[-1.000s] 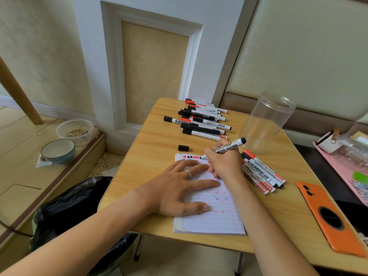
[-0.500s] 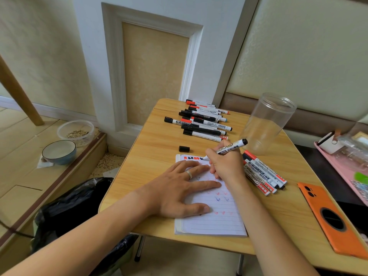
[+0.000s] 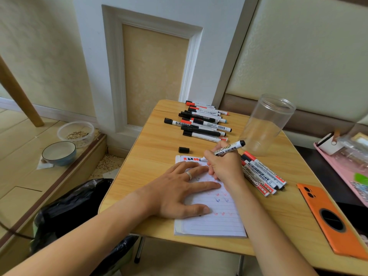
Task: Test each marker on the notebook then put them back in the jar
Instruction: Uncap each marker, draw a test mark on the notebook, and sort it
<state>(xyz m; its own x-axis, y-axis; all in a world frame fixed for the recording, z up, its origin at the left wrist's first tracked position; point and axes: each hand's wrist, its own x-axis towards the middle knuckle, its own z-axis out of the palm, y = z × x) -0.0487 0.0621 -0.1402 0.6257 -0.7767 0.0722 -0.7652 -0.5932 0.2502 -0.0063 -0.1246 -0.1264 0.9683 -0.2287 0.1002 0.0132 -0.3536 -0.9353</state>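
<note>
Uncapped marker [image 3: 229,150] tilted, tip on open notebook [image 3: 215,220], beside empty jar [image 3: 266,124]

Left hand [image 3: 179,188] flat; right hand [image 3: 223,166] gripping.

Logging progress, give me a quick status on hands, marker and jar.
Left hand flat on notebook, right hand grips uncapped marker, tip at page. Jar empty, upright. Loose cap beside the notebook, nothing blocking.

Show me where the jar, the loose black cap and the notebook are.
jar [image 3: 266,126]: head view, middle of its clear wall.
loose black cap [image 3: 183,150]: head view, middle of its side.
notebook [image 3: 217,224]: head view, bare lined page near its front edge.
</note>
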